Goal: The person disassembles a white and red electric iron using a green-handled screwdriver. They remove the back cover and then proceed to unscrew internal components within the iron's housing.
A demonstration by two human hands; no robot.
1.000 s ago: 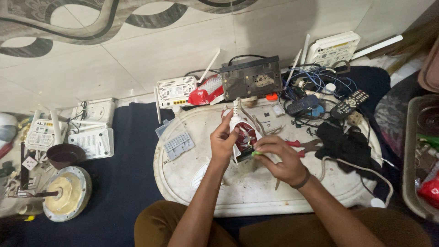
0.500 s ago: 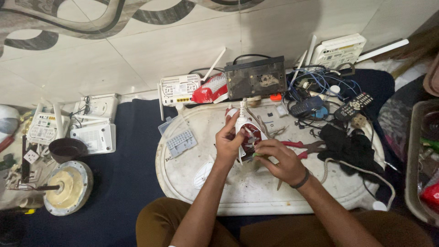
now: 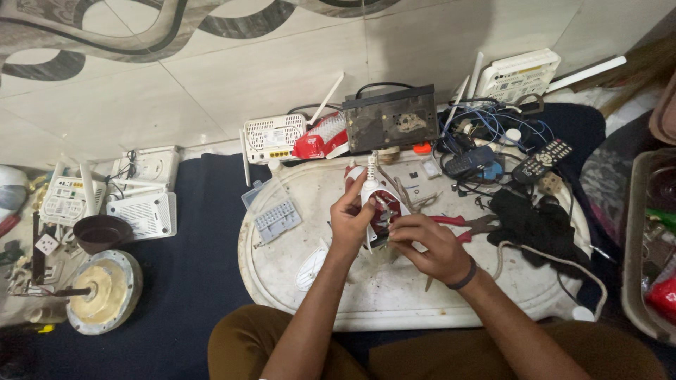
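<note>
A red and white clothes iron [image 3: 380,193], opened up, stands on end on a white oval tray [image 3: 366,302]. My left hand [image 3: 350,218] grips its left side and keeps it upright. My right hand [image 3: 426,243] pinches at small parts and wires inside the iron's open back. What the right fingers hold is too small to make out. Red-handled pliers [image 3: 468,225] lie on the tray just right of my right hand.
A dark circuit box [image 3: 391,123] and white routers [image 3: 273,137] sit behind the tray. Tangled cables and a remote [image 3: 541,160] lie at the back right. More white routers [image 3: 141,200], a brown bowl [image 3: 102,232] and a round motor part [image 3: 98,292] are at the left. A bin [image 3: 644,253] stands at the right edge.
Both hands stay on the iron with only small finger movements. The view has shifted slightly.
</note>
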